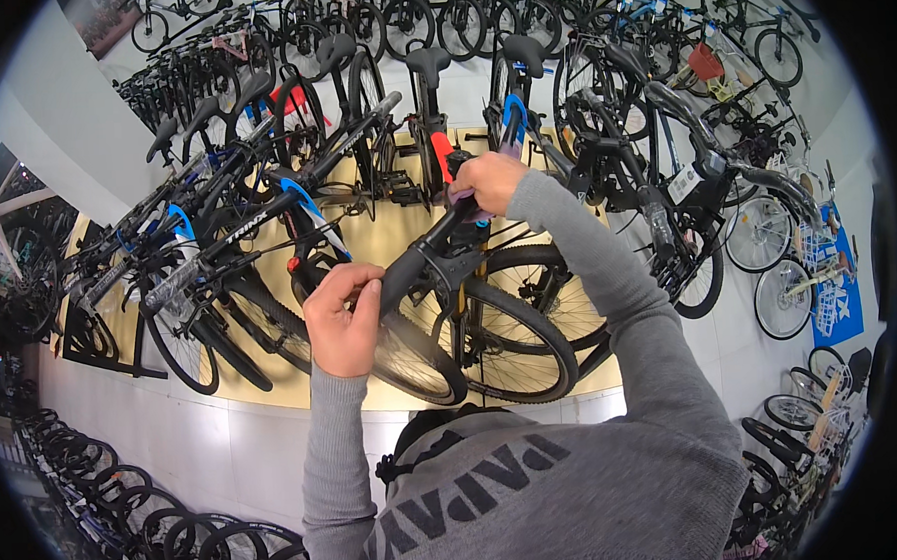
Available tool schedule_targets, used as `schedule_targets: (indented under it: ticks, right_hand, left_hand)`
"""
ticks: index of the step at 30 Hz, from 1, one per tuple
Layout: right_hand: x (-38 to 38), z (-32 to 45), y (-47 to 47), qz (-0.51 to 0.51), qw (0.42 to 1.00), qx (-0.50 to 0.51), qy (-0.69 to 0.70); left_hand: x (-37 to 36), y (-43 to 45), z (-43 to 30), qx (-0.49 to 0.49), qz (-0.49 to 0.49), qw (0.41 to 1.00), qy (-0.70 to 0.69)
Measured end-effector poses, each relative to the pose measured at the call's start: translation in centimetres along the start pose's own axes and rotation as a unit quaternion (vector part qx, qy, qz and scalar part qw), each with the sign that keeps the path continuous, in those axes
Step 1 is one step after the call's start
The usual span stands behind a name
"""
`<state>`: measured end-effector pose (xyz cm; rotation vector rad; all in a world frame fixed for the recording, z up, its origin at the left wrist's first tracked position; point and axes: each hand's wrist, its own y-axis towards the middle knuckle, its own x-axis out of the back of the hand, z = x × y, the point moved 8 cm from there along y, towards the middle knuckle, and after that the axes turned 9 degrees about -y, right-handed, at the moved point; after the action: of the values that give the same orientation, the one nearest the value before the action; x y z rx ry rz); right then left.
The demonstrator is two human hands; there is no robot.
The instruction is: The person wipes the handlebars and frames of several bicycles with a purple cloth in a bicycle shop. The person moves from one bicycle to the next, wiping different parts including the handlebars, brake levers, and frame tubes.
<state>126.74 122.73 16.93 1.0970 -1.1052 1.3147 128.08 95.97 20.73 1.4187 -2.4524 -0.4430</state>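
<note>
Before me stands a bicycle with a black handlebar (446, 226). My left hand (343, 322) pinches the outer end of its black rubber grip (403, 277) between thumb and fingers. Farther along the bar, close to the stem, my right hand (495, 184) is closed over a small purple cloth (463, 195), which presses against the bar. A black brake lever and its clamp (451, 265) sit between my two hands. Under them is a bicycle wheel with a black tyre (526, 348). My right fingers and the cloth hide part of the bar.
On the left, a Trinx handlebar (247, 227) and a blue-and-white frame piece (314, 211) crowd near my left hand. To the right is another bicycle's plastic-wrapped handlebar (778, 187). The bikes stand on a pale yellow platform (386, 234). Several rows of bicycles surround it.
</note>
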Motion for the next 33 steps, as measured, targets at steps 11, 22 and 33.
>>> schedule_targets:
  ticks: [11,22,33]
  right_hand:
    - [3.5,6.7,-5.2,-0.014,0.91,0.117,0.397]
    - [12.1,1.3,-23.0,-0.531,0.597,0.179,0.574]
    - [-20.5,-0.1,-17.5,-0.004,0.695,-0.202,0.69]
  left_hand:
    - [0.0,-0.2,0.4,-0.008,0.012,1.0,-0.006]
    - [-0.2,-0.2,0.5,-0.005,0.026,1.0,0.004]
    - [-0.7,-0.5,1.0,0.021,0.03,0.999,-0.013]
